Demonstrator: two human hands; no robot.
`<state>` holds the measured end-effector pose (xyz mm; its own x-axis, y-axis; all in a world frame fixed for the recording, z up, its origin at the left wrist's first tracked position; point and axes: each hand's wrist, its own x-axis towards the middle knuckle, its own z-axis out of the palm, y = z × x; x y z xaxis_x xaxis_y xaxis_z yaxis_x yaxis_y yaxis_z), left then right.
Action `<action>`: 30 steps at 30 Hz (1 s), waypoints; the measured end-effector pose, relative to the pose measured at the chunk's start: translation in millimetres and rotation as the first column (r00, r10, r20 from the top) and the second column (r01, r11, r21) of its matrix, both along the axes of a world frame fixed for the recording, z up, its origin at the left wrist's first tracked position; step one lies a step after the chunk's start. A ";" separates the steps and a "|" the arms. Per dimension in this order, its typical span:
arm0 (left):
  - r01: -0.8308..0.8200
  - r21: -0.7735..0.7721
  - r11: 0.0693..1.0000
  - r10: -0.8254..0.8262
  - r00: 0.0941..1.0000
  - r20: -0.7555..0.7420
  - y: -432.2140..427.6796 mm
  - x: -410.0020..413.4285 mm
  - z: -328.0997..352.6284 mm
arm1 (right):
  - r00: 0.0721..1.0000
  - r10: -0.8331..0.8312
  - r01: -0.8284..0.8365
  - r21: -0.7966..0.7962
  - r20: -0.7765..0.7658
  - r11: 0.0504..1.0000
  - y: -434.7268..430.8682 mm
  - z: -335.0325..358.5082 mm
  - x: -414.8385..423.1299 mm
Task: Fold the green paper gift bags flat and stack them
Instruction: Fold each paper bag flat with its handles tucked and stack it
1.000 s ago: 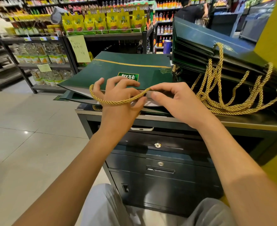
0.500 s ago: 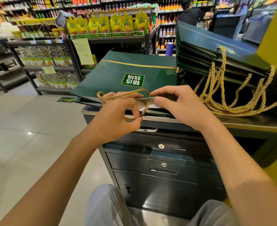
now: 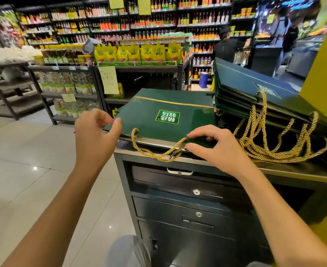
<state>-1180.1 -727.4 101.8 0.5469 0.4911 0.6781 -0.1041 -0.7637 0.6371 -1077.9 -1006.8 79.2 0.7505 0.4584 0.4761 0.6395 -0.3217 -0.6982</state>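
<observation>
— Where is the bag on your feed?

— I see the flat bag (image 3: 158,128) lying on other flattened ones on the dark metal tabletop (image 3: 297,170), left of a leaning stack of bags (image 3: 251,87). It is smooth matte green card, rectangular, with a thin gold stripe (image 3: 170,102) across its far end and a square label (image 3: 167,116) in the middle.

— Which way does it point?

— Mouth edge towards me, bottom away towards the shop shelves; the label reads upside down from here. The mouth edge runs left to right. Which side is longer I cannot tell at this angle.

— The handle?

— A twisted gold rope handle (image 3: 149,152) droops from the mouth edge in a loop over the tabletop's front lip.

— And the hands?

— My right hand (image 3: 214,145) pinches the near edge at the rope's right end, index finger on top, thumb beneath. My left hand (image 3: 95,137) hovers at the bag's left corner, fingers loosely curled, holding nothing; whether the thumb touches the card I cannot tell.

— Anything else?

— The stack's rope handles (image 3: 245,141) lie tangled just beside my right hand, above black drawers (image 3: 178,207) with round locks.
</observation>
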 end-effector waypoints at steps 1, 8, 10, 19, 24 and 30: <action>-0.003 -0.054 0.999 0.000 0.999 -0.054 4.0 2.6 -2.8 | 1.000 -0.015 0.015 -0.001 0.018 1.000 1.6 -1.3 -1.1; 0.126 -0.670 0.731 -0.226 0.972 -0.063 -0.8 11.0 -7.0 | 0.980 -0.099 0.141 -0.253 0.171 0.957 17.1 1.8 -13.1; 0.213 -0.849 0.484 -0.321 0.946 0.055 -5.4 9.5 -1.1 | 0.964 -0.118 0.203 -0.373 0.237 0.905 23.6 9.5 -16.4; 0.386 -0.909 0.159 -0.420 0.859 0.292 -12.3 -2.8 18.4 | 0.893 -0.099 0.343 -0.523 0.438 0.781 65.4 41.4 -32.1; 0.544 -0.810 0.220 -0.531 0.763 0.369 -19.4 -9.9 38.8 | 0.786 -0.117 0.455 -0.439 0.607 0.775 72.8 52.3 -35.0; 0.571 -0.772 0.279 -0.576 0.743 0.341 -25.4 -11.4 44.9 | 0.736 -0.298 0.355 0.028 0.608 0.934 58.9 75.3 -32.6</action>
